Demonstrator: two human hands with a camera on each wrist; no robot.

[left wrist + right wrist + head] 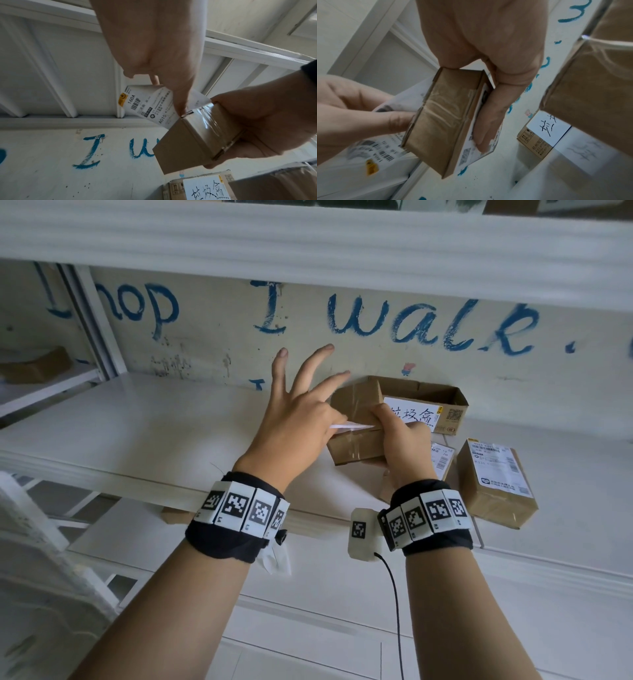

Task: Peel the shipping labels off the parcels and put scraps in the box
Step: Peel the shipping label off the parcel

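Note:
A small brown taped parcel (352, 446) is held up above the white shelf by my right hand (400, 440), whose fingers wrap round it (489, 115). My left hand (337, 422) pinches a white shipping label (149, 106) between thumb and forefinger, its other three fingers spread. The label stands lifted away from the parcel (197, 139), still attached along one edge. A second printed label (471, 155) lies on the face under my right fingers. Behind them stands the open cardboard scrap box (445, 395) with a handwritten white sign.
Two more labelled parcels sit right of my hands, a larger one (496, 481) and one partly hidden (443, 460). The white shelf (137, 433) runs left; its front edge (137, 477) is near my wrists. A wall with blue writing (411, 323) closes the back. Another box (37, 368) sits far left.

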